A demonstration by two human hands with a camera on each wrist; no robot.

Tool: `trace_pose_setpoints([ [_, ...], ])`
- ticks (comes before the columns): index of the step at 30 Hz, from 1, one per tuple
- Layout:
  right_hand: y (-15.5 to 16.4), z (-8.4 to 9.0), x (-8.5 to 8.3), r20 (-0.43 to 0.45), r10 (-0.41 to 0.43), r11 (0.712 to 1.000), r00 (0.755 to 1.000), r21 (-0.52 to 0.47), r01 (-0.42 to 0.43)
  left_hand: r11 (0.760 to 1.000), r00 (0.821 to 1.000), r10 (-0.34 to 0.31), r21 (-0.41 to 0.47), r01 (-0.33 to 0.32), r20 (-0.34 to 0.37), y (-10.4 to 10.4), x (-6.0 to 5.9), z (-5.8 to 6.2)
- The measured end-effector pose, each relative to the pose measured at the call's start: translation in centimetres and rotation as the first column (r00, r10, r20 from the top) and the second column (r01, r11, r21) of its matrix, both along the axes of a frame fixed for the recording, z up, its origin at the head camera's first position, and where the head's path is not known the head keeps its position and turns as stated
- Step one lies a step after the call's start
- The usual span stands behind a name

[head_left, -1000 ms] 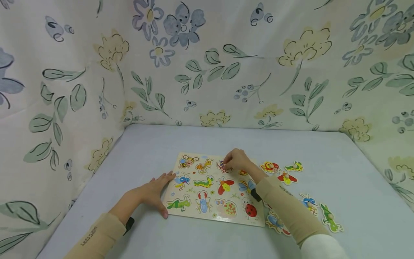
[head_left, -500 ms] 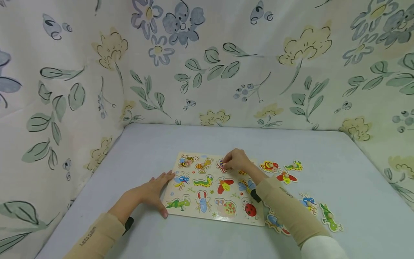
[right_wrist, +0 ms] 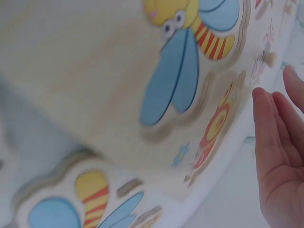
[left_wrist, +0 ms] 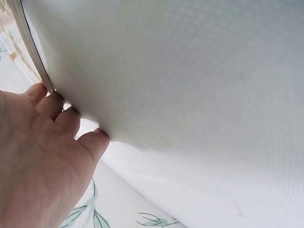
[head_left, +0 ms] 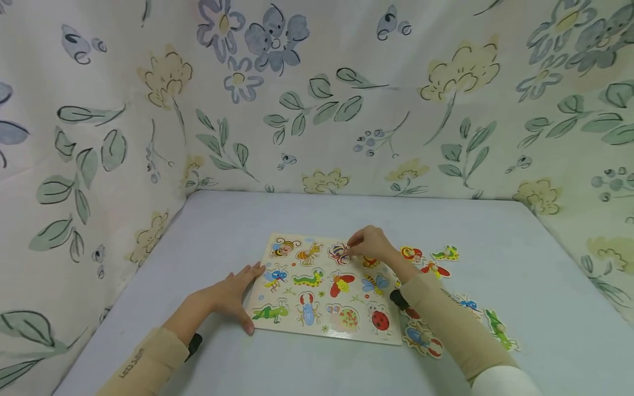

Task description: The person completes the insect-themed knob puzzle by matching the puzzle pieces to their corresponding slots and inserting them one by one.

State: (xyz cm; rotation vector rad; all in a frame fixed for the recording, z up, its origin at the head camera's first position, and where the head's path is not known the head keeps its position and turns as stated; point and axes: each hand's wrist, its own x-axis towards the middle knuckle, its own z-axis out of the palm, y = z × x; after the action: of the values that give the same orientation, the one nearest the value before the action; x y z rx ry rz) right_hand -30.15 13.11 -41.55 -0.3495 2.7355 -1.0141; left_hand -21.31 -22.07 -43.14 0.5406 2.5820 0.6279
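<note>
A wooden insect puzzle board (head_left: 292, 328) lies flat on the white table. My left hand (head_left: 229, 295) rests at its left side, fingers along the edge and thumb at the near left corner. In the left wrist view, the fingertips (left_wrist: 97, 137) touch down beside the board's edge. The spider piece (head_left: 339, 253) sits at its place in the board's far row. Just right of it is my right hand (head_left: 372, 243), thumb and fingers apart. The right wrist view shows a wooden knob (right_wrist: 270, 59) standing free of the fingers (right_wrist: 267, 128).
Loose knobbed pieces lie right of the board: a caterpillar (head_left: 448, 253), a red-winged bug (head_left: 436, 269), a mosquito (head_left: 468, 303), a grasshopper (head_left: 500, 331) and a stag beetle (head_left: 422, 339). My right forearm (head_left: 448, 322) passes over this group. A flowered curtain (head_left: 297, 137) stands behind the table.
My right hand has let go of the spider piece and moved slightly right, its fingers loosening. The spider stays on the board. My left hand keeps its place; the head view has shifted a little.
</note>
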Motion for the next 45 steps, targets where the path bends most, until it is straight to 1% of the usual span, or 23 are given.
trace_pose_setpoints([
  [5,1.7,0.3,0.5,-0.004,-0.021,1.0,1.0,-0.001,0.021,1.0,1.0,0.007,0.005,-0.007,0.01,0.1,0.2,0.3],
  [8,2.9,0.4,0.7,0.003,-0.052,0.999,0.999,0.005,0.052,1.0,1.0,0.008,0.008,-0.008,0.011,0.1,0.2,0.3],
  [11,4.1,0.4,1.0,-0.009,-0.061,0.998,0.998,0.012,0.061,1.0,1.0,0.007,0.003,-0.007,0.009,0.2,0.2,0.3],
  [17,6.6,0.6,1.3,-0.023,-0.095,0.995,0.995,-0.013,0.095,1.0,1.0,0.001,0.004,-0.001,0.013,0.2,0.1,0.2],
  [23,9.2,0.4,1.5,0.016,-0.181,0.982,0.983,-0.046,0.182,1.0,1.0,0.001,0.008,-0.001,0.013,0.2,0.2,0.4],
  [29,11.3,-0.1,1.8,0.033,-0.218,0.976,0.975,-0.021,0.219,1.0,1.0,-0.006,0.016,0.006,0.011,0.2,0.4,0.5],
  [36,12.5,-0.9,1.9,0.057,-0.211,0.977,0.976,0.005,0.211,1.0,1.0,0.0,0.007,0.0,0.01,0.2,0.5,0.6],
  [39,12.5,-0.9,2.0,0.059,-0.2,0.98,0.978,0.017,0.2,1.0,1.0,0.0,0.011,0.0,0.009,0.2,0.5,0.6],
  [45,12.1,-0.9,2.0,0.057,-0.21,0.977,0.976,0.035,0.208,1.0,1.0,0.003,0.01,-0.003,0.011,0.0,0.1,0.2],
])
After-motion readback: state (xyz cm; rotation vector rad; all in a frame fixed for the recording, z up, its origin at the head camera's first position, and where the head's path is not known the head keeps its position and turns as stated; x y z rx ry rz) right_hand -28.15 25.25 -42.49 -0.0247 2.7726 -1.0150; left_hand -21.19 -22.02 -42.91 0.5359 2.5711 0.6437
